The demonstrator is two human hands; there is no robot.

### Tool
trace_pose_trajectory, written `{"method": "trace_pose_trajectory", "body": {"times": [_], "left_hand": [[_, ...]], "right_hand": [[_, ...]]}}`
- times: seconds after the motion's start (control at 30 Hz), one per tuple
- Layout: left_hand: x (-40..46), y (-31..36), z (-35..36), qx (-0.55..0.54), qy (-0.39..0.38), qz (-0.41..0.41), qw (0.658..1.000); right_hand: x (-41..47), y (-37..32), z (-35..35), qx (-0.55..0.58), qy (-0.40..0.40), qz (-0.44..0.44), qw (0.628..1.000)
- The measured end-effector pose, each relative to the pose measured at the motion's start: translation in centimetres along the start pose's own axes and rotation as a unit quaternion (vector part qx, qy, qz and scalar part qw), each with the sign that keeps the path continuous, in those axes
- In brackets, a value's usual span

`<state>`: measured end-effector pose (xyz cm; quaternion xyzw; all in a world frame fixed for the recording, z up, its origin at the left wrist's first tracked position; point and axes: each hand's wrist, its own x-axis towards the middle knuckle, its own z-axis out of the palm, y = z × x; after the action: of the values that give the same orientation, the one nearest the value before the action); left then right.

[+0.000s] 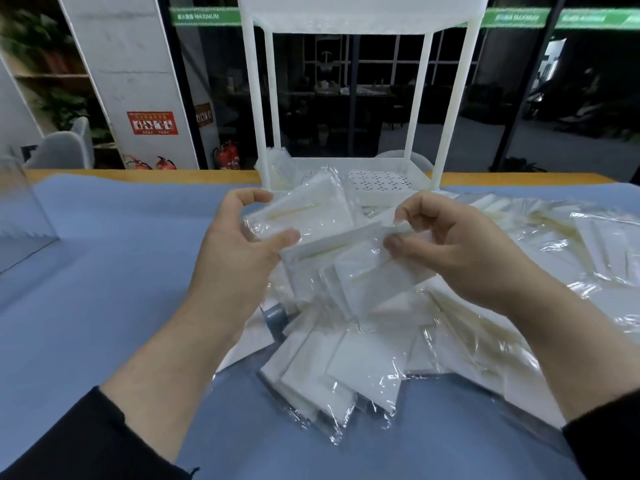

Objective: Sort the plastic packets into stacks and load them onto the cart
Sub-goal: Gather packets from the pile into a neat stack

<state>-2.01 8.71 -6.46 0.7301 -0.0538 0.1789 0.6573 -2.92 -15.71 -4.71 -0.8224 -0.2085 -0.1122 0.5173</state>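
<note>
Fingers of both hands pinch packets (311,216) above the pile (346,358); bare blue cloth (121,254) lies leftward.

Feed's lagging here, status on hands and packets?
Left hand and right hand both gripping packets. Loose pile on table. Cart behind, unobstructed.

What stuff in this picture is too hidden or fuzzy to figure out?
Head view:
- Top shelf of the white cart: cut off by the upper edge.
- Red sign on the pillar: print too small.
- Packets low in the pile: covered by upper packets, uncountable.
- Left hand and right hand: number of packets held unclear.
</note>
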Motion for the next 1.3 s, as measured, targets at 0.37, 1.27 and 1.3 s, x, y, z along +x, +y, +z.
{"method": "trace_pose_trajectory", "body": {"times": [0.37, 1.27, 1.3], "left_hand": [[-1.6, -0.1, 1.1, -0.025, -0.141, -0.044, 0.989], [-1.5, -1.0, 1.2, 0.043, -0.203, 0.029, 0.978], [-1.6, -1.0, 1.2, 0.047, -0.208, 0.033, 0.976]], "right_hand": [[1.0, 1.3, 3.3, -0.065, 0.119, -0.019, 0.991], [0.0, 1.6, 1.8, -0.136, -0.034, 0.002, 0.990], [-0.1, 1.4, 1.6, -0.133, -0.017, -0.011, 0.991]]}}
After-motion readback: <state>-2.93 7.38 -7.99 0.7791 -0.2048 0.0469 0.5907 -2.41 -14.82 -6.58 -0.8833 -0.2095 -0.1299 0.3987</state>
